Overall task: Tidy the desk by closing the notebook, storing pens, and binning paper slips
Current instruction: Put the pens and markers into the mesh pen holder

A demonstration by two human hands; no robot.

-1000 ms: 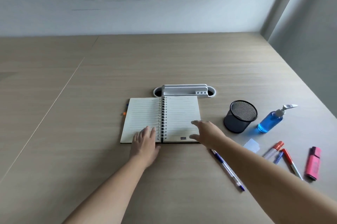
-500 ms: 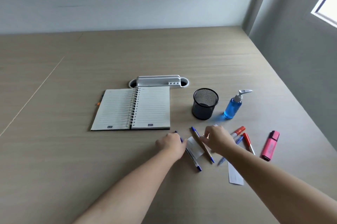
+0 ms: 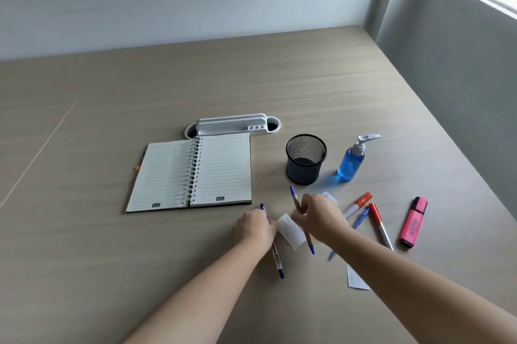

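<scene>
the left hand (image 3: 253, 227) is curled around a blue-capped pen (image 3: 277, 259), and the right hand (image 3: 319, 217) pinches a brown-barrelled pen (image 3: 294, 198) lifted at a tilt. a white paper slip (image 3: 289, 230) lies on the table (image 3: 112, 259) between them. the spiral notebook (image 3: 193, 173) lies open, left of the black mesh pen cup (image 3: 306, 159). another slip (image 3: 355, 280) shows under the right forearm.

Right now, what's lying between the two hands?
In the head view, a white paper slip lies on the desk between the left hand and right hand.
</scene>
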